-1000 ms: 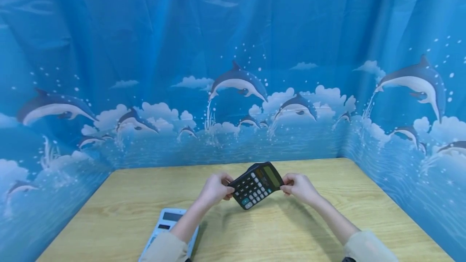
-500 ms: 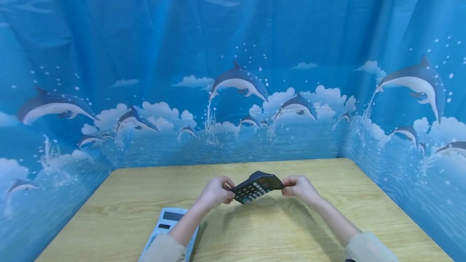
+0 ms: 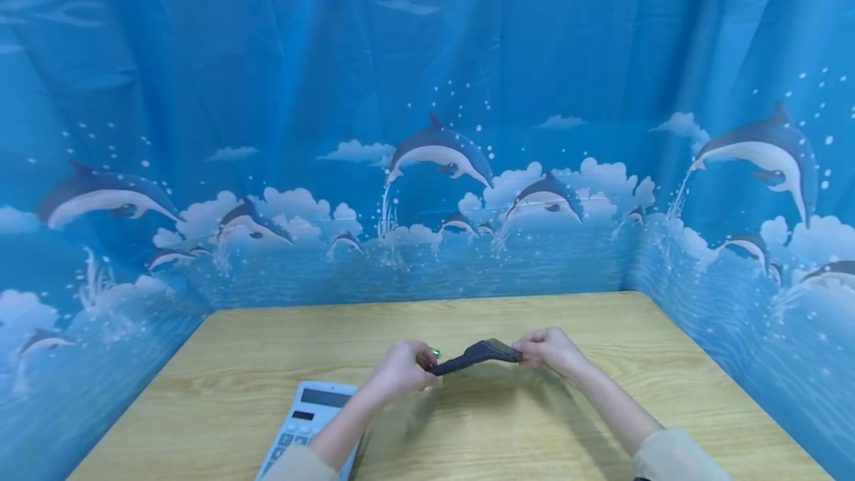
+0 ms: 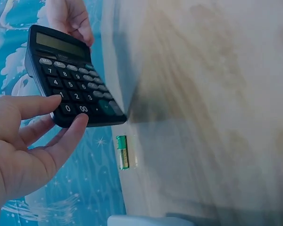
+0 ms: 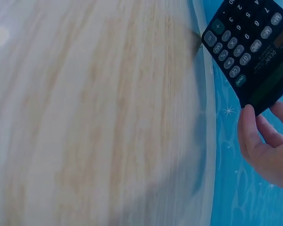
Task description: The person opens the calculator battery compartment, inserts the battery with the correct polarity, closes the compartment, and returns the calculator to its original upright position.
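A black calculator [image 3: 477,355] is held above the table between both hands, seen almost edge-on in the head view. My left hand [image 3: 403,368] pinches its lower corner, thumb and fingers near the 0 and 00 keys in the left wrist view. At the display end, my right hand [image 3: 551,349] pinches the opposite corner. The right wrist view shows the calculator's keys [image 5: 233,44] and dark display. A green battery [image 4: 122,152] lies on the table beyond the left hand, mostly hidden by that hand in the head view.
On the wooden table [image 3: 280,340], a white calculator [image 3: 300,421] lies at the left front, partly covered by the left forearm. A blue curtain [image 3: 427,266] printed with dolphins stands behind the table and along its sides.
The black calculator has tipped from showing its keys to nearly edge-on in the head view. Both hands have lowered slightly, keeping their grip. The green battery has come into sight beside the left hand.
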A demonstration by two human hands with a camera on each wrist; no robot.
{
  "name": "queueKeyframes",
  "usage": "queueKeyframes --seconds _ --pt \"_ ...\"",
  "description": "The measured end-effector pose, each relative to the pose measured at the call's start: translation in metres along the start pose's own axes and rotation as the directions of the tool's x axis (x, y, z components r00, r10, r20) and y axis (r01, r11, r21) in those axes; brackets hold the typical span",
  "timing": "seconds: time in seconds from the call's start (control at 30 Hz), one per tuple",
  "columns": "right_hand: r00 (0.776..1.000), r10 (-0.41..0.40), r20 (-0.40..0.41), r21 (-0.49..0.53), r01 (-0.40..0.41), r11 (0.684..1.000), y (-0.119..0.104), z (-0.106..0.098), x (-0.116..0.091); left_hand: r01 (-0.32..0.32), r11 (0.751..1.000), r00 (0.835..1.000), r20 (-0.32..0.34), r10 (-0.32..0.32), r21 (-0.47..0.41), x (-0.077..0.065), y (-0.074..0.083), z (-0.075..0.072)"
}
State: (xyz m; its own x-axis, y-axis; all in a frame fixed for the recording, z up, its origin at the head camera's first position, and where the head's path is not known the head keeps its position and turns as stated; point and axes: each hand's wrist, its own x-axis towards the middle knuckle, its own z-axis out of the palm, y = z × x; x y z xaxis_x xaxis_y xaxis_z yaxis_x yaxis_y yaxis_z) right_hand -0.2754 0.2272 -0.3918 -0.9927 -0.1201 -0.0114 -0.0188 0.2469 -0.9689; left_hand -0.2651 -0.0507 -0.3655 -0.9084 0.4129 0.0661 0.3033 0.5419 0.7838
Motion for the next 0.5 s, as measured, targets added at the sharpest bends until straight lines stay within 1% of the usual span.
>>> queueKeyframes --seconds 0.07,0.17,0.23,0.33,0.5 --pt "1.0 0.004 0.025 0.015 -0.004 1.0 0.001 -0.001 -0.001 -0.003 0.999 1.0 -0.013 0.004 0.044 -0.001 -0.001 0.003" --pt "0.999 0.02 0.032 0.018 -0.021 1.0 0.002 -0.002 0.0 -0.007 0.995 1.0 -0.022 0.009 0.097 -0.002 -0.001 0.008" --pt "0.999 0.021 0.034 0.016 -0.022 1.0 0.003 -0.002 0.0 0.002 0.993 1.0 -0.025 0.001 0.122 -0.003 -0.001 0.012" --pt "0.999 0.05 0.015 -0.025 -0.049 0.998 0.005 0.0 0.0 0.013 0.986 0.999 -0.041 -0.006 0.168 -0.004 0.001 0.017" --pt "0.996 0.088 -0.006 -0.153 -0.088 0.984 0.006 0.005 -0.002 0.054 0.966 0.998 -0.053 -0.042 0.252 -0.008 0.004 0.026"
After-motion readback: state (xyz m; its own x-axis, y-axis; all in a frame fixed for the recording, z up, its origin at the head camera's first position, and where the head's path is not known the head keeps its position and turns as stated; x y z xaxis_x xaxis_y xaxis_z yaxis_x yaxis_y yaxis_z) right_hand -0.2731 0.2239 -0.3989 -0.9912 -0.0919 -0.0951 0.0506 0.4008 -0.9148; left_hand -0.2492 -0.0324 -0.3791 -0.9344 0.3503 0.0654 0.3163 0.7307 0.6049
